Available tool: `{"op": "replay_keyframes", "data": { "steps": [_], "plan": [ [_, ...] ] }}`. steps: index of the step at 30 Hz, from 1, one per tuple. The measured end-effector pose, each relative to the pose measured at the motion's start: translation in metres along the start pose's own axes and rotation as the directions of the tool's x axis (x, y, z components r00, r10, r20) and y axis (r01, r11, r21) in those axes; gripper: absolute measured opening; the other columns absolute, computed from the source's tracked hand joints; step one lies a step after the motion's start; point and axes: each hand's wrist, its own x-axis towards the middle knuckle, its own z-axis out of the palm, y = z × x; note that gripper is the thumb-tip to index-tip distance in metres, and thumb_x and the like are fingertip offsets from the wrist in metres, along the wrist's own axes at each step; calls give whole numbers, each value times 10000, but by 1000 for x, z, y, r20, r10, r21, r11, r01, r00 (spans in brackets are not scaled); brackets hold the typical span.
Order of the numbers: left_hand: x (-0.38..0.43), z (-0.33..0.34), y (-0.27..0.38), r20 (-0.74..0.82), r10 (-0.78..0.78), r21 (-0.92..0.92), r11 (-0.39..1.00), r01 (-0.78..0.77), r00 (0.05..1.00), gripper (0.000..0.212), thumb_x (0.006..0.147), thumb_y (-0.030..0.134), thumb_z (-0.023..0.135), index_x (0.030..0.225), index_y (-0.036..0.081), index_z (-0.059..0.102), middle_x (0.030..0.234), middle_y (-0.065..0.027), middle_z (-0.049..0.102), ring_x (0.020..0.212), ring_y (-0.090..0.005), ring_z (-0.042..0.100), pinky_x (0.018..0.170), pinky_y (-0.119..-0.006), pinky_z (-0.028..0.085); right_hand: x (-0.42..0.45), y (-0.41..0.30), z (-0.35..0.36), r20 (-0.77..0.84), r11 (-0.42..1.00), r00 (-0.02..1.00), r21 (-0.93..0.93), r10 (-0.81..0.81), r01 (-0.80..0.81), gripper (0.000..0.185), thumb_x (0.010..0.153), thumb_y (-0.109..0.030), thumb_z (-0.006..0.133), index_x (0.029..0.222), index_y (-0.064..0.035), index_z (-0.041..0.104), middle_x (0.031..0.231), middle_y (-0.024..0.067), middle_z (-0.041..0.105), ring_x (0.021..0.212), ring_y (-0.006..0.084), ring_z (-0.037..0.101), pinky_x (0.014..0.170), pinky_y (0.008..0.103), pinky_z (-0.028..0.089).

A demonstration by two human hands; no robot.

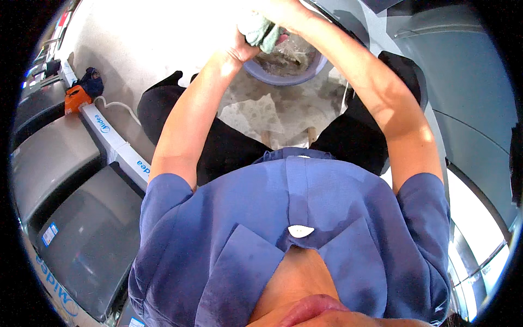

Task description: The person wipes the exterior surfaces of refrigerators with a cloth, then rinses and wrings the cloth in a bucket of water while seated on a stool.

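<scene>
A pale green cloth [258, 29], bunched and folded, is gripped between my two hands at the top of the view. My left hand [241, 45] is closed around its left and lower part. Over its upper right side lies my right hand [286, 14], washed out by bright light, with most of its fingers hidden. Just below and behind the cloth stands a purple-blue plastic basin [282, 80] on the floor, holding murky, rippling water [286, 57]. A small pinkish-red patch shows beside the cloth; I cannot tell what it is.
Wet patches darken the concrete floor [253, 108] between my knees. Grey appliances [90, 233] with Midea-marked strips line the left, with an orange and dark blue bag-like item [78, 98] and a white hose [118, 103] nearby. Large blue-grey appliance panels [461, 81] stand close on the right.
</scene>
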Motion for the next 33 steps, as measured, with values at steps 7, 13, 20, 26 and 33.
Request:
{"op": "replay_keyframes", "data": {
  "steps": [7,13,20,26,33],
  "plan": [
    [-5,11,-3,-137,190,182,970,-164,972,541,871,456,471,1284,111,526,1202,-124,615,1143,-253,573,946,-411,477,-34,36,-29,168,603,925,-716,-342,353,293,847,-196,575,1099,-56,627,1089,161,610,1041,326,559,894,404,453],
    [2,14,4,-246,155,187,976,-110,957,293,988,244,395,1139,56,560,971,-106,638,837,-226,660,564,-319,544,-68,42,-4,130,638,964,-728,-230,250,598,832,-355,669,1344,-127,460,1350,163,423,1229,379,406,1026,476,358],
    [16,14,-3,-11,547,952,263,-159,837,306,956,200,407,981,-16,623,960,-178,670,887,-308,648,820,-375,489,-56,60,7,-207,768,944,-636,-257,70,366,871,-285,637,1125,-55,509,1118,149,542,1054,338,473,948,453,378],
    [50,-5,-24,-233,626,842,513,-168,744,431,960,319,394,977,-33,643,963,-233,671,949,-399,624,859,-425,466,-45,68,-1,-372,861,928,-482,-33,-163,300,938,-302,551,1055,-26,544,973,111,601,953,225,565,870,353,437],
    [41,13,-22,-328,633,906,421,44,701,438,962,334,389,967,-22,645,974,-248,663,957,-423,622,856,-468,468,-32,81,-13,-486,916,848,-205,211,-345,248,932,-292,531,892,-53,580,827,108,620,820,250,594,796,376,453]
  ]
}}
